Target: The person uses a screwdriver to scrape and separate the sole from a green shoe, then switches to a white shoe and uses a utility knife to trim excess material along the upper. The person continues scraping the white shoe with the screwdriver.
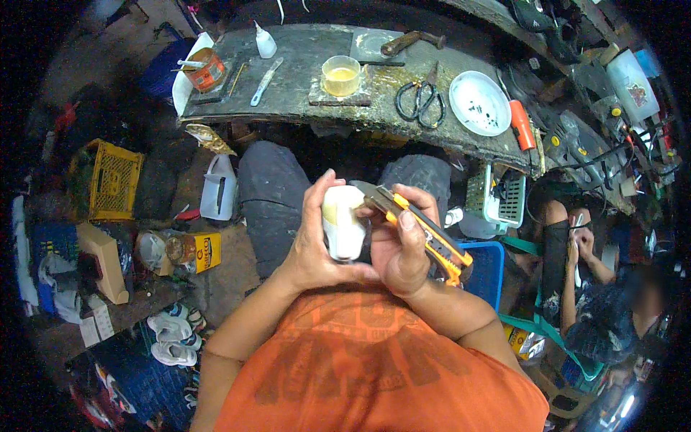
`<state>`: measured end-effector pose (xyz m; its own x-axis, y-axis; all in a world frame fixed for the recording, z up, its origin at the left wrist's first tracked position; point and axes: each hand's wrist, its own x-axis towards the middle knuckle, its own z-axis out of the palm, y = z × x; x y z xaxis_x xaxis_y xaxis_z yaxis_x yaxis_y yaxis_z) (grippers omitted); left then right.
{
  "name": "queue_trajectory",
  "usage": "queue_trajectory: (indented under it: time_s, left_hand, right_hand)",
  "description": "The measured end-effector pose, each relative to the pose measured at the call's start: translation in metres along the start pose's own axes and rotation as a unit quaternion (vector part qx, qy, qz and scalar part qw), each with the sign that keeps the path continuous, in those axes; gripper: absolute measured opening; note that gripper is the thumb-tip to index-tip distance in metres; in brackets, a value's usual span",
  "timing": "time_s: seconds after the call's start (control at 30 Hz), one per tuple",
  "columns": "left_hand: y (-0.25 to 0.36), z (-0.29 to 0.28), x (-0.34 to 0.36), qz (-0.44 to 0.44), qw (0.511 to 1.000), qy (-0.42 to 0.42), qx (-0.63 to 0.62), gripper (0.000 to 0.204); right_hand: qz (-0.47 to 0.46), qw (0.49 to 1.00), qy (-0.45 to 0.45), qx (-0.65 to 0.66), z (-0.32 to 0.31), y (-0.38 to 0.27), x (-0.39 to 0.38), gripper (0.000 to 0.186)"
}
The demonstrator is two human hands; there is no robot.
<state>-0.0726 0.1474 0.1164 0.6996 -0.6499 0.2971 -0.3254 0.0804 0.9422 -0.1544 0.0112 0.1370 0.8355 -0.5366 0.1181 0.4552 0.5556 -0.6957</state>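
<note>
In the middle, above my orange shirt, my left hand [314,245] is closed round a white, rounded piece [344,234] with a pale yellowish upper part, perhaps footwear. My right hand [408,255] grips a yellow-and-black utility knife [440,243], its dark blade end angled up-left against or very near the white piece's upper right. Whether the blade touches it I cannot tell.
The worn bench [302,86] ahead holds a glue cup [340,72], scissors [421,101], a white plate [478,104], hammer, bottle and tin. A yellow crate [108,180] and shoes [173,338] lie left; baskets [504,198] and a seated person [604,320] are right.
</note>
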Motion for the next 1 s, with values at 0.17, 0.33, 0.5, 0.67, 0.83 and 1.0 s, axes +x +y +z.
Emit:
queue_trajectory:
  time_s: [0.17,0.33,0.5,0.67,0.83,1.0]
  left_hand:
    - [-0.004,-0.015,0.024,0.071,0.997,0.011,0.023,0.11]
    - [-0.003,-0.012,0.033,-0.027,0.979,-0.058,-0.193,0.105]
    - [0.006,0.013,0.026,0.0,0.98,0.002,-0.197,0.086]
    - [0.02,0.009,0.028,0.1,0.994,-0.002,-0.044,0.072]
    - [0.028,0.015,0.031,0.134,0.991,-0.006,-0.015,0.069]
    - [0.029,0.011,0.03,0.083,0.994,0.015,-0.075,0.066]
  right_hand:
    - [-0.073,0.984,-0.082,-0.143,-0.006,-0.043,0.019,0.038]
    - [-0.107,0.905,-0.118,-0.395,-0.01,-0.076,0.015,0.028]
    - [-0.182,0.876,-0.142,-0.424,-0.014,-0.072,0.009,0.028]
    - [-0.2,0.854,-0.192,-0.44,-0.015,-0.083,0.005,0.028]
    - [-0.234,0.847,-0.195,-0.436,-0.017,-0.087,0.003,0.036]
    - [-0.273,0.85,-0.195,-0.407,-0.016,-0.085,0.0,0.037]
